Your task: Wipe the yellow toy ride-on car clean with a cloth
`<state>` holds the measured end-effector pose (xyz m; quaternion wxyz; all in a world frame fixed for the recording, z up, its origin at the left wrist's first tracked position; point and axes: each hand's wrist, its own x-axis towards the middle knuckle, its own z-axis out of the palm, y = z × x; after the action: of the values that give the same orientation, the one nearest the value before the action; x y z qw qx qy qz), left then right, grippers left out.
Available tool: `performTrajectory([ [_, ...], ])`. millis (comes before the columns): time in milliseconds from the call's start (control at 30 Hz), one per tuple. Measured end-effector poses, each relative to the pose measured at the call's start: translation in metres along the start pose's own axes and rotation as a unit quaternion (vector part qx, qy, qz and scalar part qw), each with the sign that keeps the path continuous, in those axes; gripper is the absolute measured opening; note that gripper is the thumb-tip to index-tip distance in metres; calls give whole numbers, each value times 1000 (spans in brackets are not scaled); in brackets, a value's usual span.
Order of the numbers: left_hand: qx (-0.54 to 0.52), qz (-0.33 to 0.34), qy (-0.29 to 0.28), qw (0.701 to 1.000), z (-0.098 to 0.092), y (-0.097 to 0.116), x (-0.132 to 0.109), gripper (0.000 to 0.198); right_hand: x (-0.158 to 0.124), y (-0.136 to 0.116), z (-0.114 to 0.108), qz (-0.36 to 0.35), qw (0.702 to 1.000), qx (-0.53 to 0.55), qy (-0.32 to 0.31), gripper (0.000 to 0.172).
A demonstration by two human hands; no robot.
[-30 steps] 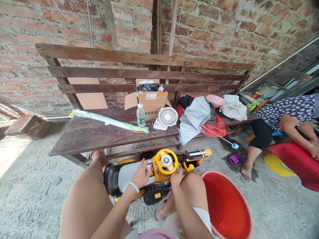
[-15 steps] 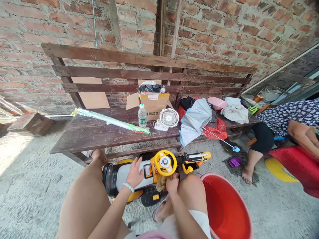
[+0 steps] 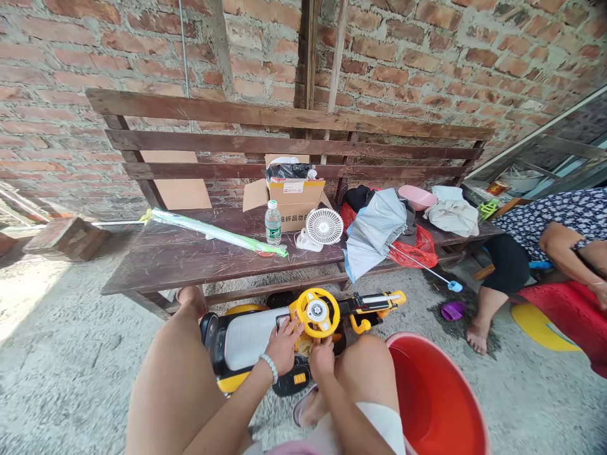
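Note:
A yellow and black ride-on toy car (image 3: pixel 265 335) stands between my knees, with a yellow steering wheel (image 3: pixel 317 313) and a white body panel (image 3: pixel 251 338). My left hand (image 3: pixel 284 344), wearing a white bead bracelet, lies with fingers apart on the panel's edge beside the wheel. Just below the wheel, my right hand (image 3: pixel 322 357) curls around a small tan plush toy (image 3: pixel 306 346). The plush is partly hidden by my fingers and the toy's front.
A red plastic bucket (image 3: pixel 429 398) stands right of my knee. Ahead is a wooden bench (image 3: pixel 190 265) holding a cardboard box (image 3: pixel 296 202), a water bottle (image 3: pixel 272 222), a small white fan (image 3: pixel 324 226) and a grey umbrella (image 3: pixel 374 230). A seated person (image 3: pixel 559 246) is at right.
My left hand has slid along the white panel toward the steering wheel. The tan plush sits lower, and less of it shows. The whole view has shifted slightly.

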<state>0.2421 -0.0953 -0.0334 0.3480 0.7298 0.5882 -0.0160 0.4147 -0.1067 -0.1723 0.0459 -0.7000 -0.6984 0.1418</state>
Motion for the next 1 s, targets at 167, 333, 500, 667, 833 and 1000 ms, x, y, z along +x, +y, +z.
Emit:
performTrajectory([
  [167, -60, -30, 16, 998, -7, 0, -2, 79, 3, -29, -6, -139, 986, -92, -26, 51],
  [333, -157, 67, 107, 979, -72, -8, -29, 68, 48, -86, -19, -273, 957, -89, -48, 60],
  [500, -128, 97, 167, 973, -157, -43, -68, 65, 93, -107, -28, -197, 959, -161, -128, 62],
  [667, -212, 12, 200, 956, -180, -88, -64, 76, 82, -83, -19, -223, 946, -164, -166, 58],
  [833, -350, -19, 203, 914, -177, -112, -61, 89, 27, -36, -19, -271, 944, -132, -134, 47],
  [1000, -425, -26, 254, 868, -182, -123, -86, 90, 12, -26, -35, -275, 940, -119, -164, 40],
])
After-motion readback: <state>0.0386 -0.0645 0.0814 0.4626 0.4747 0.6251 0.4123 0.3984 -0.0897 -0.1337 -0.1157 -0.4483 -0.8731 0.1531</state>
